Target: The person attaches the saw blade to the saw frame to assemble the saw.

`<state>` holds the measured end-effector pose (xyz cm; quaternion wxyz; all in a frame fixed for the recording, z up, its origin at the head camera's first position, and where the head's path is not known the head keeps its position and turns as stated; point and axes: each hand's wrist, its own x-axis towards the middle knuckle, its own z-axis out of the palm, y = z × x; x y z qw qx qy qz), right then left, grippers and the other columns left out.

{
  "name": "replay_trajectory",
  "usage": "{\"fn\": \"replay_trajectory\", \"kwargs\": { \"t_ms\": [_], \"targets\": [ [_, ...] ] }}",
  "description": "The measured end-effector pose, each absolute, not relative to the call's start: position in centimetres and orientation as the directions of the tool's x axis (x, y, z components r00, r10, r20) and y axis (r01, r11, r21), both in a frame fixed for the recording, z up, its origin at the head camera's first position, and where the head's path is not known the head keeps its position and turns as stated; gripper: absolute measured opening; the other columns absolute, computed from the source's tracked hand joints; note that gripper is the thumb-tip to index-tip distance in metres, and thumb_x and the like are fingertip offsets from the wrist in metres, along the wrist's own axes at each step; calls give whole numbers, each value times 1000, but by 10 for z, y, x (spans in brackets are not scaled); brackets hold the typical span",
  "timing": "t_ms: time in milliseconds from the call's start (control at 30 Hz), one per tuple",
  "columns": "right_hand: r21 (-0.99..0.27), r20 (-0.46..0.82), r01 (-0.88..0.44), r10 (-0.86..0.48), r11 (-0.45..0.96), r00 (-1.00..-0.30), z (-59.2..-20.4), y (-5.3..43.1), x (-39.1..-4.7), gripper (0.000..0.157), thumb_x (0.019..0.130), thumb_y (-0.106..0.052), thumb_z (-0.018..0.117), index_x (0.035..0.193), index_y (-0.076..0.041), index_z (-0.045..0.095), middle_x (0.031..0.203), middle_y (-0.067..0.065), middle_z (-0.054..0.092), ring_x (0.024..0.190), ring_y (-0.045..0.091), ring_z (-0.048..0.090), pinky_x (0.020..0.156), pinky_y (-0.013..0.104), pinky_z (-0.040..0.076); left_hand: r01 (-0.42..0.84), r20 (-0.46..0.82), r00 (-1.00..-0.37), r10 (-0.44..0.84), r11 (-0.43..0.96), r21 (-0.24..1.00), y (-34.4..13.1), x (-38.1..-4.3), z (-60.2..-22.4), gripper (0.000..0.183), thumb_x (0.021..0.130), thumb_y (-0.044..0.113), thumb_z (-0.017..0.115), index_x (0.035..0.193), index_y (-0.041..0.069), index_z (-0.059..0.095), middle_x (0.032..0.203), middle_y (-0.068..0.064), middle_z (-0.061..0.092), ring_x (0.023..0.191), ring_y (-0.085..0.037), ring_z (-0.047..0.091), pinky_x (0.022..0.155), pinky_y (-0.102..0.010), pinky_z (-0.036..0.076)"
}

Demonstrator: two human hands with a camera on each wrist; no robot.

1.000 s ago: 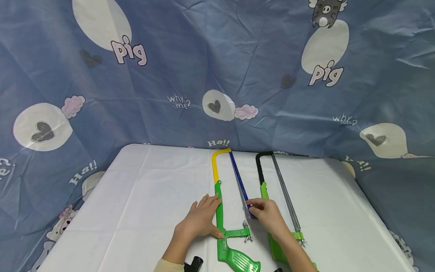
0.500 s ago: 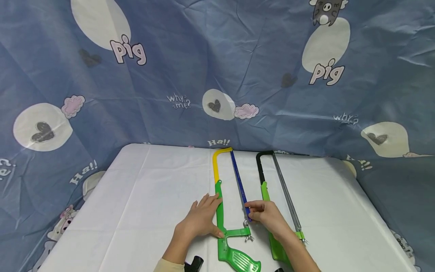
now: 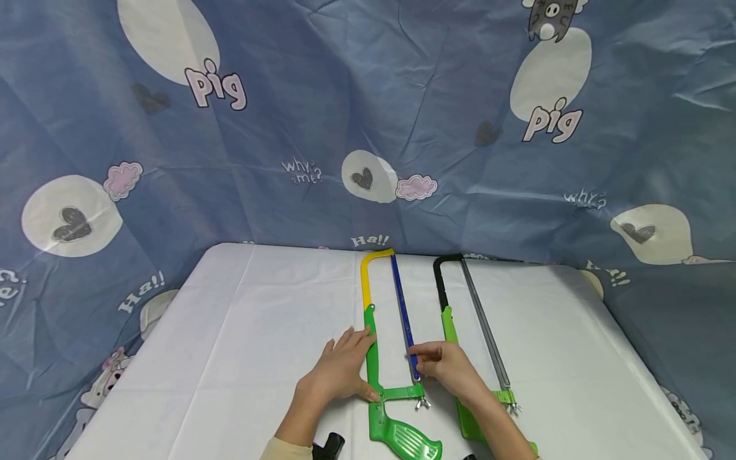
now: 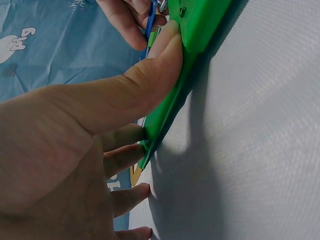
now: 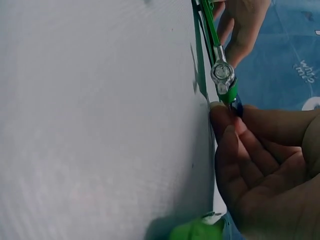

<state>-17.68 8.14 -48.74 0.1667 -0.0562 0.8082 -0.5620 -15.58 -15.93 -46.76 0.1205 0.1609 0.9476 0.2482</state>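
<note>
A hacksaw with a green frame [image 3: 372, 361] and yellow front bow [image 3: 365, 281] lies on the white-covered table. My left hand [image 3: 333, 374] rests on this frame, fingers spread and fairly straight; in the left wrist view its thumb [image 4: 135, 82] lies along the green metal. Between thumb and fingertips my right hand [image 3: 451, 365] pinches the blue saw blade [image 3: 402, 300] near its lower end. The blade's far end is at the yellow bow's tip, and its near end meets the green arm [image 3: 397, 393] with the wing nut [image 3: 423, 403].
To the right lies a second hacksaw with a black bow [image 3: 439, 281], lime-green frame and grey blade [image 3: 484, 319]; my right forearm crosses over its handle. A blue printed cloth [image 3: 299, 115] hangs behind the table [image 3: 259, 306]. A black item [image 3: 329, 446] shows by my left wrist.
My right hand has moved slightly left and down with the blade. Its near end has swung from right of the arm's pin to line up with it. The left hand has stayed put.
</note>
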Motion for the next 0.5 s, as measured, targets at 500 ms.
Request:
{"fn": "replay_trajectory", "kwargs": {
  "t_ms": [500],
  "targets": [
    [-915, -198, 88, -248, 395, -948, -489, 75, -177, 28, 85, 7, 66, 112, 2, 72, 88, 12, 70, 74, 14, 60, 59, 24, 52, 241, -152, -919, 364, 823, 515, -159, -158, -469, 112, 59, 45, 92, 151, 9, 40, 162, -12, 32, 151, -42, 23, 116, -71, 20]
  ]
}}
